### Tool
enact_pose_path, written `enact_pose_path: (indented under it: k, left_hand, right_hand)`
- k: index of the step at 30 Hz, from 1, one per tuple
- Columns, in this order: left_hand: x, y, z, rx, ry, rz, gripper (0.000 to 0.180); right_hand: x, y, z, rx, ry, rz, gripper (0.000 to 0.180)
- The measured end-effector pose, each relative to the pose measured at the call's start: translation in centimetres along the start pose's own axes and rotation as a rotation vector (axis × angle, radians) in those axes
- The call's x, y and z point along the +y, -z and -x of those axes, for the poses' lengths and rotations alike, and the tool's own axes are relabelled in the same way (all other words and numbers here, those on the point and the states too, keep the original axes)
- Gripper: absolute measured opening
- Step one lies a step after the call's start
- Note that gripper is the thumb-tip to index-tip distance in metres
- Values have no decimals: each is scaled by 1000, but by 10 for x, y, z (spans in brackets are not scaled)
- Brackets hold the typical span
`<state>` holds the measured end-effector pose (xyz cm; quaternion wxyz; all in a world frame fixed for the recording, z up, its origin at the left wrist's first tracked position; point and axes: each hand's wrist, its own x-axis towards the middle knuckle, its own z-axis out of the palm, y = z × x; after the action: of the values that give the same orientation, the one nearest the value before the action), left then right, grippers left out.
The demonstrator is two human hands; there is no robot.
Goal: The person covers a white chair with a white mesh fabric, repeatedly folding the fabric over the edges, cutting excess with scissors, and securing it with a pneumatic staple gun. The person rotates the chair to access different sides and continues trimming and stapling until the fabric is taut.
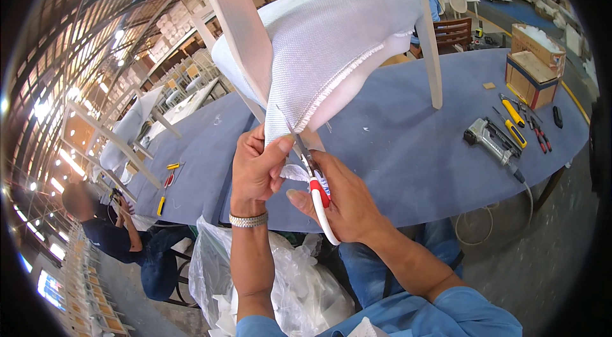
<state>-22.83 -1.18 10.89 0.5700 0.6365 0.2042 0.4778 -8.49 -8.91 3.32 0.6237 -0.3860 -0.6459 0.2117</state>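
Left hand (256, 164): is pinching pale woven fabric (357, 31); right hand (349, 200): is gripping red-and-white scissors (317, 190), blades at the fabric; chair (237, 21), bearing it: is resting on the bench (382, 162), between near and far edges; nail gun (489, 136): is lying toward the right edge; box (528, 84): is occupying the far right corner

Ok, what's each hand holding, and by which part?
The right hand grips the scissors by the handles; the left hand pinches the pale seat fabric at its lower corner.
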Motion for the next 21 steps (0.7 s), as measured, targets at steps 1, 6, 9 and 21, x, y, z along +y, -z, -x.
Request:
enact_pose_path:
  k: [1, 6, 9, 21]
  left_hand:
    - [0, 0, 0, 1, -6, -3, 14]
    - [-1, 3, -3, -7, -18, -5, 14]
    - [-3, 5, -2, 10, -15, -34, 15]
    - [-13, -16, -1, 80, -27, -57, 18]
  right_hand:
    - [-1, 1, 0, -1, -1, 11, 60]
    - [0, 10, 2, 6, 7, 16, 51]
    - [3, 14, 2, -9, 36, 41, 49]
    - [-10, 40, -19, 23, 41, 317, 47]
